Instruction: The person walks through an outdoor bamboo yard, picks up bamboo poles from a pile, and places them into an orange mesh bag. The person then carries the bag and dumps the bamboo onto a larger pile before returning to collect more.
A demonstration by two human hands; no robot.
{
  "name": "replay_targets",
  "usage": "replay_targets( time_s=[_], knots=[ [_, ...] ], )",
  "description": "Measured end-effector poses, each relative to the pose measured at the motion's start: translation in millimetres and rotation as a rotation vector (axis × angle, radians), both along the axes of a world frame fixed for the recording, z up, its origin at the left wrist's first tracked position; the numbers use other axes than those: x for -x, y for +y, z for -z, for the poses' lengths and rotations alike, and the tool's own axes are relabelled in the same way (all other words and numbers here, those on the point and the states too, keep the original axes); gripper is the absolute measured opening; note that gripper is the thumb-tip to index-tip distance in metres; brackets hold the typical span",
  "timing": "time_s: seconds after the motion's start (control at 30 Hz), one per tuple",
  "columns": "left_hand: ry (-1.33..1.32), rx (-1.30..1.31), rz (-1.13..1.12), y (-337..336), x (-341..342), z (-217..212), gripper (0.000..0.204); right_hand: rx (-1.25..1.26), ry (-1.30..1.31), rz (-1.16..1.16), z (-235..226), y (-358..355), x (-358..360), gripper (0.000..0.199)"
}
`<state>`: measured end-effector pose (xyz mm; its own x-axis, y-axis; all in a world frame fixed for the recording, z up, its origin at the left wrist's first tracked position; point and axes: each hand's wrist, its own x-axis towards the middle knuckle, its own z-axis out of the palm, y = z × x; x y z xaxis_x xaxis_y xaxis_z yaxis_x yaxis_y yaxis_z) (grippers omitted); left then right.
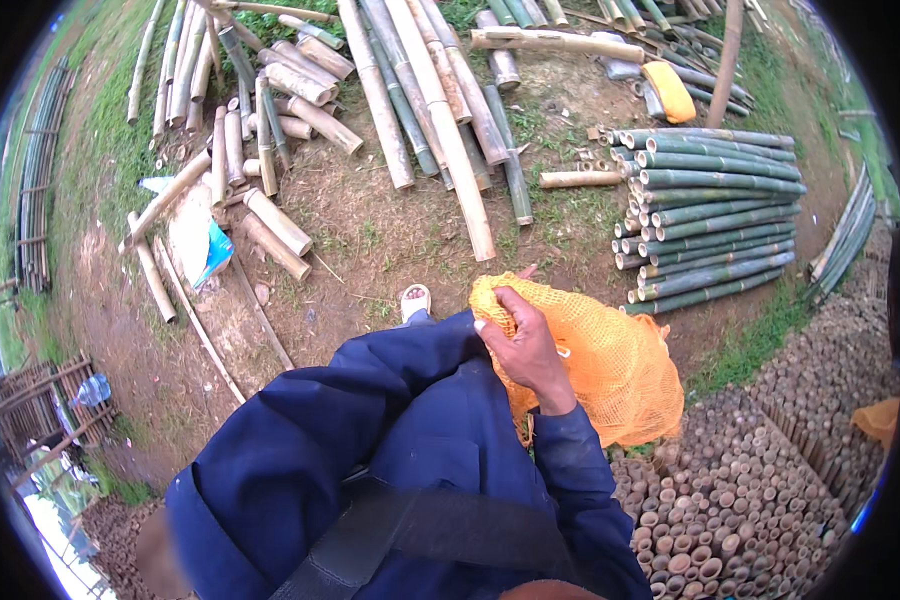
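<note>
right hand (526,348): fingers clamped on one orange mesh sack (610,365) at its top edge, beside the blue-trousered knee | left hand: out of view | one sandalled foot (415,301) on bare dirt | beyond: one neat stack of green bamboo poles (715,220), loose poles scattered

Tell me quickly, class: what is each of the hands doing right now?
Left hand: not in view; only the blue sleeve shows.
Right hand: closed, gripping the top edge of the orange mesh sack.
</note>
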<state>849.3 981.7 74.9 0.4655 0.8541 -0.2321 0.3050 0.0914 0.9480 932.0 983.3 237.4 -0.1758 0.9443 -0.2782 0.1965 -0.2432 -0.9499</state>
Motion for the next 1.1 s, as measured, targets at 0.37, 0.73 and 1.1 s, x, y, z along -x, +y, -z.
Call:
replay_targets(
  time_s=[0.37, 0.73, 1.1],
  knots=[
    [0.077, -0.301, -1.001, -10, 288, -4, 0.006, -0.259, -0.037, -0.630, -105, 86, 100, 0.040],
    [1.033, 0.151, -0.901, -257, 262, -56, 0.052, -0.479, -0.463, -0.886, 26, 123, 135, 0.019],
    [0.584, 1.219, -1.042, -516, 167, 8, 0.033, 0.002, -0.471, -2.125, 160, 3, 248, 0.026]
  ],
)
